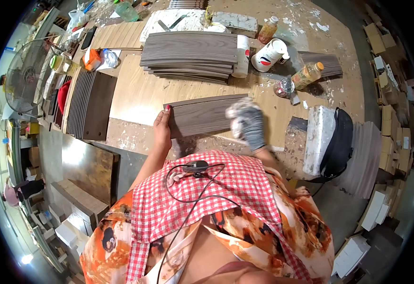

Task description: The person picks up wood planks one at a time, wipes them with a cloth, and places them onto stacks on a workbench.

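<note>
A grey-brown wood-grain panel [197,115] lies flat on the workbench [136,94] just in front of me. My left hand [162,128], bare, grips its left end with the thumb on top. My right hand [246,122] wears a grey glove smeared with white and presses down on the panel's right end. Behind the panel sits a stack of several similar grey panels [190,54].
Two white cans [267,55] and two bottles [306,75] stand at the back right. A white block with a black bag [337,142] lies at the right. Dark panels [91,102] are stacked at the left, beside a fan [24,75].
</note>
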Demonstrator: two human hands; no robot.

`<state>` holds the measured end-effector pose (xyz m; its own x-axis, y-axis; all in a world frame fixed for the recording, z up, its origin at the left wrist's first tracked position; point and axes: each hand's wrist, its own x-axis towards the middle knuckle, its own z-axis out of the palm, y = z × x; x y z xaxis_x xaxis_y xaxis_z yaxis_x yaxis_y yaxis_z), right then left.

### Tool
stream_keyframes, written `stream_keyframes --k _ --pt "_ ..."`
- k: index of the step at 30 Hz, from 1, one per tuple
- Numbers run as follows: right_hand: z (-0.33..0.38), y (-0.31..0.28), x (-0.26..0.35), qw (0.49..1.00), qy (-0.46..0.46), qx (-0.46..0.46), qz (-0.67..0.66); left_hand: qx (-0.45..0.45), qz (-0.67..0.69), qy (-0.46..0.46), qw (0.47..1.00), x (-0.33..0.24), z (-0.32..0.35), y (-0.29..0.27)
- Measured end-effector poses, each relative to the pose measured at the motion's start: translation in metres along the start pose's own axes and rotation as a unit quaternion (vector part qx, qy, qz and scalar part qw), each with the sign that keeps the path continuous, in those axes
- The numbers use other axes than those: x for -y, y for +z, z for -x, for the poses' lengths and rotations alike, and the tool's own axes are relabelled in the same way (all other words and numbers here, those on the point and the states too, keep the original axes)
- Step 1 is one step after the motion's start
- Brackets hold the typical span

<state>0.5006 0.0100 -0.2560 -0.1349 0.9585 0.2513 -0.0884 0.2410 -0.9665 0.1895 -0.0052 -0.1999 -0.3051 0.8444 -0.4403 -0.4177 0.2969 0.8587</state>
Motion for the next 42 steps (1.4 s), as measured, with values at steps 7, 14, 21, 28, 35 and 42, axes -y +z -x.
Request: stream_keyframes --k 7,14,21,28,35,42 --pt "0.021 -0.105 0.038 0.922 0.076 -0.295 0.239 0.103 -0.019 0.097 0.99 -0.022 0.004 -0.011" --pt "-0.04 -0.002 0.108 0.978 -0.007 -0.18 0.108 0.188 -0.079 0.191 0.96 -0.044 0.03 0.018" --pt "-0.042 0.074 0.127 0.976 -0.104 0.007 0.193 0.214 -0.158 0.222 0.938 -0.055 0.047 0.026" --pt "-0.012 -0.023 0.055 0.969 -0.006 -0.087 0.231 0.132 -0.14 0.267 0.944 -0.047 0.047 0.021" --pt "0.022 -0.053 0.015 0.948 0.136 -0.228 0.177 0.0 -0.096 0.251 0.963 -0.124 -0.015 0.008" --pt "0.036 -0.025 -0.002 0.882 -0.001 -0.12 0.455 -0.029 -0.134 0.205 0.969 -0.204 -0.103 0.048"
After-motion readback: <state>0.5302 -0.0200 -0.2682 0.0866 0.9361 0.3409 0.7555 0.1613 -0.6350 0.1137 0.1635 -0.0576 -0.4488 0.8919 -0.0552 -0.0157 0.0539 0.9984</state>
